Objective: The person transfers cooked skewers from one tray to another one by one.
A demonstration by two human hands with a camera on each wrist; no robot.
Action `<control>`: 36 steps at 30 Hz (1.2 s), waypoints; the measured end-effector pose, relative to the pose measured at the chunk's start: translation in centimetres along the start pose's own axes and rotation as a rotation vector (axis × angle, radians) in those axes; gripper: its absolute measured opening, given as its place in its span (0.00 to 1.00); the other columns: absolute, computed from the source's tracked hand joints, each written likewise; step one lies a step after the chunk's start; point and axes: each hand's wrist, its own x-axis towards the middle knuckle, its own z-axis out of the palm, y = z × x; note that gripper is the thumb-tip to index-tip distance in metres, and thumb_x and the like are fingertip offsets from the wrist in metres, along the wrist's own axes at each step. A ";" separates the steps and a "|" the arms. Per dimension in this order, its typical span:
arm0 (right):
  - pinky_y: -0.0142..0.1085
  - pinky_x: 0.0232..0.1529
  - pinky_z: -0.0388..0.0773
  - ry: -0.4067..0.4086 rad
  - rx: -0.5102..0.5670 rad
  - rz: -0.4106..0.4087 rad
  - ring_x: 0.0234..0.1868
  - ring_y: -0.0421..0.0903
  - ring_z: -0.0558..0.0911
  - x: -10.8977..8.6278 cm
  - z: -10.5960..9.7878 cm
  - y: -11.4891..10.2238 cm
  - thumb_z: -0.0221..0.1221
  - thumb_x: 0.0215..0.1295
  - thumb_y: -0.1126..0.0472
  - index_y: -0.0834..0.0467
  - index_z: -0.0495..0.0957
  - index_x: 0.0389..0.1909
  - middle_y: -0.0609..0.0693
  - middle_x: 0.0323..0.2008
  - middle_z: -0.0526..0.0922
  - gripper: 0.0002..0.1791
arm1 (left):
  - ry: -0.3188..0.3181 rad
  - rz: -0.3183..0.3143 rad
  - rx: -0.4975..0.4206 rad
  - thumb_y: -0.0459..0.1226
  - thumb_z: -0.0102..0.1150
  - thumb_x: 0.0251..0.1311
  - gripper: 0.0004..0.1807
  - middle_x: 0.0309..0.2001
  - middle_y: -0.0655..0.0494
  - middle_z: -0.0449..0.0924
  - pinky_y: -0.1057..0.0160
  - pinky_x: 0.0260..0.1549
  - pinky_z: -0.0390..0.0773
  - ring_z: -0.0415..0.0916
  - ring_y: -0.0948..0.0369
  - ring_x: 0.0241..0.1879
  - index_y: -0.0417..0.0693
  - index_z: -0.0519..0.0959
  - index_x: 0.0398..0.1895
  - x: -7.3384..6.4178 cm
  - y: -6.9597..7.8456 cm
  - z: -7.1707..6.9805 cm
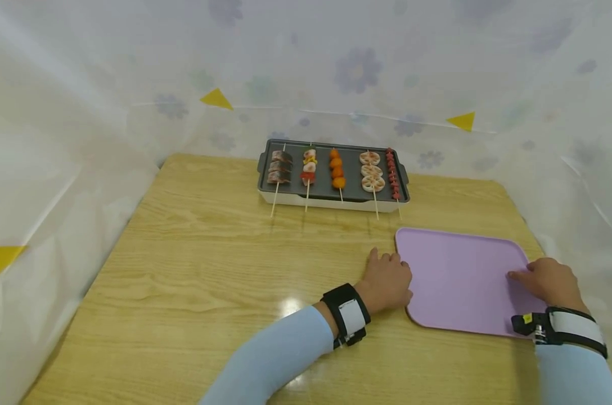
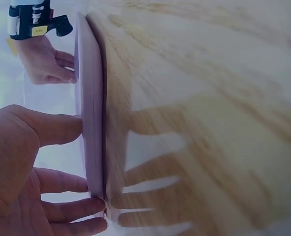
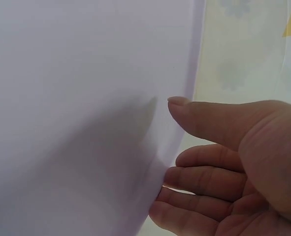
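A pale purple tray [image 1: 458, 275] with a low raised rim lies on the wooden table. My left hand [image 1: 387, 281] is at its left edge, fingers mostly straight. In the left wrist view, the thumb [image 2: 59, 129] touches the rim and the fingertips meet the tray's side [image 2: 93, 113] lower down. At the right end, my right hand [image 1: 554, 281] holds the tray by its edge. The right wrist view has its thumb [image 3: 204, 115] over the rim and the curled fingers [image 3: 204, 182] against the outer side.
Beyond the tray stands a dark grill pan [image 1: 321, 194] on a white base. Several skewers lie across it, among them orange balls [image 1: 337, 169], lotus root slices [image 1: 372, 171] and small red pieces [image 1: 392, 174]. Flowered sheeting [image 1: 306, 67] hangs around the wooden table [image 1: 194, 270].
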 end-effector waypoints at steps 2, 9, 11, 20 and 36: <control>0.45 0.27 0.74 0.001 -0.001 -0.002 0.29 0.58 0.77 -0.1 0.1 0.0 0.62 0.58 0.49 0.85 0.74 0.46 0.81 0.40 0.78 0.37 | -0.005 0.002 -0.005 0.59 0.51 0.63 0.29 0.57 0.57 0.76 0.47 0.68 0.60 0.72 0.58 0.59 0.55 0.78 0.60 -0.1 -0.1 0.0; 0.40 0.24 0.62 -0.007 0.016 0.019 0.25 0.52 0.70 -0.3 0.7 -0.1 0.62 0.59 0.48 0.81 0.80 0.36 0.55 0.19 0.74 0.32 | -0.015 0.011 -0.015 0.58 0.52 0.63 0.26 0.58 0.57 0.76 0.45 0.69 0.59 0.70 0.57 0.61 0.55 0.80 0.57 -0.4 -0.2 -0.1; 0.40 0.23 0.62 0.005 0.011 0.011 0.25 0.51 0.70 -0.3 0.8 -0.2 0.62 0.59 0.48 0.79 0.81 0.33 0.53 0.18 0.73 0.31 | -0.018 0.011 -0.012 0.58 0.52 0.63 0.26 0.59 0.57 0.76 0.44 0.70 0.58 0.70 0.57 0.62 0.55 0.80 0.57 -0.4 -0.3 -0.1; 0.40 0.24 0.62 0.007 0.002 0.012 0.25 0.52 0.71 -0.4 0.8 -0.7 0.63 0.58 0.46 0.79 0.81 0.32 0.55 0.19 0.74 0.32 | -0.011 0.010 -0.022 0.57 0.51 0.64 0.25 0.59 0.55 0.76 0.42 0.71 0.56 0.71 0.56 0.62 0.55 0.80 0.56 -0.6 -0.6 -0.1; 0.39 0.25 0.60 -0.044 0.006 -0.004 0.26 0.50 0.70 0.0 0.5 -0.8 0.62 0.58 0.41 0.74 0.81 0.31 0.52 0.18 0.71 0.34 | 0.012 -0.022 -0.050 0.58 0.54 0.62 0.23 0.57 0.57 0.78 0.41 0.70 0.57 0.72 0.56 0.61 0.56 0.80 0.52 -1.1 -1.6 0.0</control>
